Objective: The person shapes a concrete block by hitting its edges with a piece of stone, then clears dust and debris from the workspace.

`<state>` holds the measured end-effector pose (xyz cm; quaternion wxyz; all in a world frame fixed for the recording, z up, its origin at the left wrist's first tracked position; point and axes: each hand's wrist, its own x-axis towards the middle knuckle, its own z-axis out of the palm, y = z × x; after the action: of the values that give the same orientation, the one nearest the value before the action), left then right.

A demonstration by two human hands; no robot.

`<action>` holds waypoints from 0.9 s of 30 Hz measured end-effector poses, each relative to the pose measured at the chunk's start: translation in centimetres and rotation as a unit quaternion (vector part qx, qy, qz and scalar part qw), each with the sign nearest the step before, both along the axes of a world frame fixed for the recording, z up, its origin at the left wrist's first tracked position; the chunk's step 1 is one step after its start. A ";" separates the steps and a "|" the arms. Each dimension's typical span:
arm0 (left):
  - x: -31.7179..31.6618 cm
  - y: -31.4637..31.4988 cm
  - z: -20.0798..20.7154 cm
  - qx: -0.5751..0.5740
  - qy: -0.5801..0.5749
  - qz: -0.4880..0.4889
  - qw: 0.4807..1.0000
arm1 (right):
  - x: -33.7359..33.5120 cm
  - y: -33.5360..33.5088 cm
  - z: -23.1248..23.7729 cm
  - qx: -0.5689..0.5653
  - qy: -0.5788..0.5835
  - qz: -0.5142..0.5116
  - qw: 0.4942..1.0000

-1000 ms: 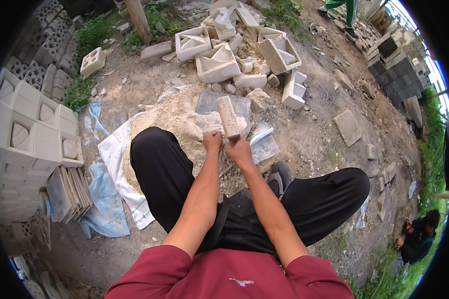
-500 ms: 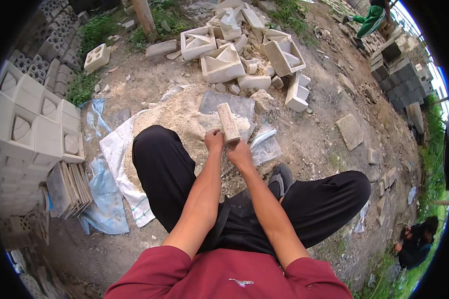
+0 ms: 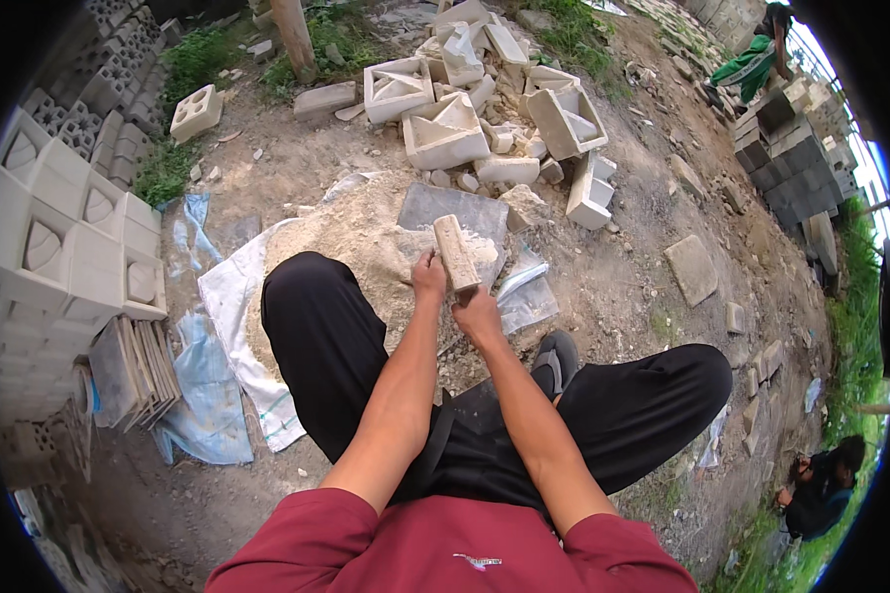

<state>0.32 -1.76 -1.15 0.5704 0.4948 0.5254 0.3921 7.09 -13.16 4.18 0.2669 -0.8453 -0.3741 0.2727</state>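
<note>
**Oblong block (image 3: 455,252) held above a sandy heap (image 3: 341,242)**

The beige oblong block is gripped near its lower end by the right hand (image 3: 478,314) and is tilted slightly, its far end leaning to the left. The left hand (image 3: 428,277) is placed just beside the block's left side; whether its fingers are closed on anything, or touch the block, cannot be told. Both hands are held in front of the person, between knees covered by black trousers (image 3: 316,326).

Beyond the block, a flat grey slab (image 3: 450,206) is partly covered with pale powder. The heap is spread to the left, partly bordered by a white sheet (image 3: 229,282); clear plastic film (image 3: 531,308) is seen on the ground to the right. Farther off, broken pale blocks (image 3: 445,143) are piled. At the left edge, hollow-faced blocks (image 3: 99,232) are stacked, with thin boards (image 3: 133,371) leaned nearby, beside a blue sheet (image 3: 210,415). At the upper right, dark grey blocks (image 3: 796,168) are stacked near a person in green trousers (image 3: 747,67).
</note>
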 end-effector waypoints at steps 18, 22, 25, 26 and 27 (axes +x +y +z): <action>-1.0 1.1 -1.0 -0.151 -0.189 -0.021 0.970 | 1.2 3.0 3.0 0.033 0.030 -0.001 0.999; -5.6 4.4 -4.0 -0.147 -0.204 0.011 0.968 | -3.4 4.6 4.8 0.122 0.038 -0.027 0.991; -1.4 1.7 -1.4 -0.139 -0.217 0.045 0.965 | -0.2 2.2 2.2 -0.016 0.009 -0.011 1.000; -1.1 1.5 -0.7 -0.151 -0.217 0.065 0.962 | 0.4 1.9 1.9 -0.062 0.003 0.002 0.998; -0.7 1.3 0.0 -0.162 -0.216 0.084 0.959 | 1.3 2.1 1.5 -0.077 0.006 0.010 0.997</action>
<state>-0.39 -0.44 -1.16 0.7082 0.2532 0.4857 0.4456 8.38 -11.02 5.72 0.2001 -0.8581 -0.3585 0.3084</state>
